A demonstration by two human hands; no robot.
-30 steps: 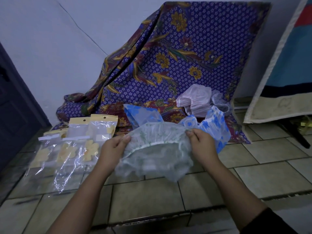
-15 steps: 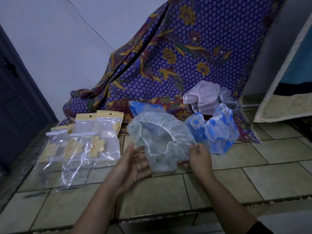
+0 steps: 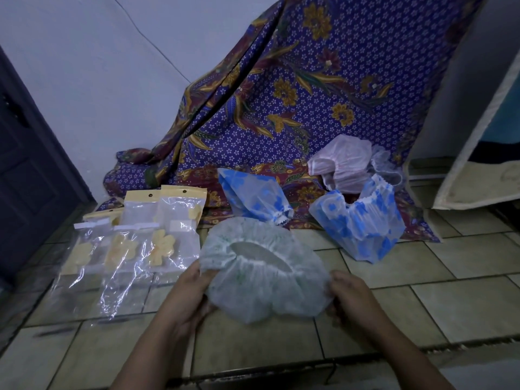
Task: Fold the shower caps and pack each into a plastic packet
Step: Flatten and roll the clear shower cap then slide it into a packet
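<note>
We hold pale green shower cap [image 3: 264, 277] in both hands. Left hand [image 3: 191, 294] pinches left rim, thumb on top; right hand [image 3: 351, 294] curls round right edge. Cap spread between them, elastic opening up, low over tiled floor [image 3: 450, 291]. Left of left hand, clear plastic packets [image 3: 146, 240] lie flat. Just beyond grip, blue flowered cap [image 3: 253, 198]; second blue cap [image 3: 357, 220] beyond right hand. Further back, pink cap [image 3: 343, 161] on purple batik cloth [image 3: 309, 94].
</note>
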